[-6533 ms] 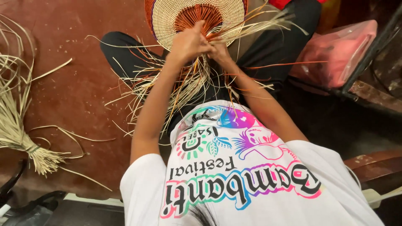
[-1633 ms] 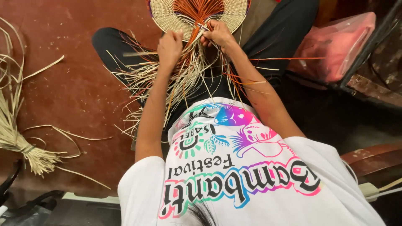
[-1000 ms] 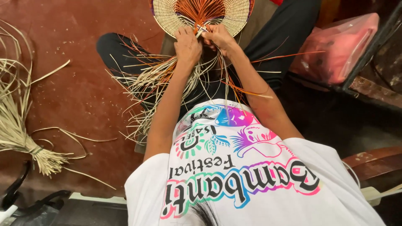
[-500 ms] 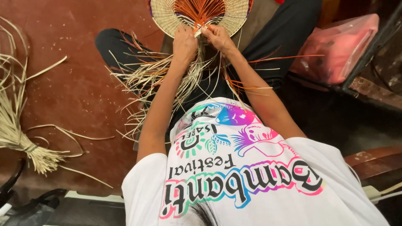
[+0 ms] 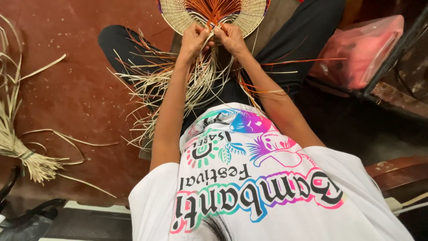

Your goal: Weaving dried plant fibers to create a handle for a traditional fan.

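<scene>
Woven disc (image 5: 178, 15) of pale straw with an orange centre lies at the top edge of the view, resting over the person's lap between the knees, its upper part cut off by the frame. Left hand (image 5: 194, 38) is clenched on strands at the disc's lower rim, fingers curled tight. Right hand (image 5: 229, 38) sits just beside it, also pinched shut on strands at the same rim, the two hands nearly touching. Loose strands (image 5: 156, 82), pale and orange mixed, fan out from under both hands down across the black trousers (image 5: 303, 40) and onto the red-brown floor (image 5: 80, 98). Which single strand each hand grips cannot be told. White printed shirt (image 5: 249, 187) fills the lower middle of the view. Tied bundle of dry straw (image 5: 26, 156) lies on the floor at the left edge, well apart from the hands, with stray strips curling near it. Pink plastic bag (image 5: 356, 51) rests at the right, beside the person's leg, against a dark frame.
</scene>
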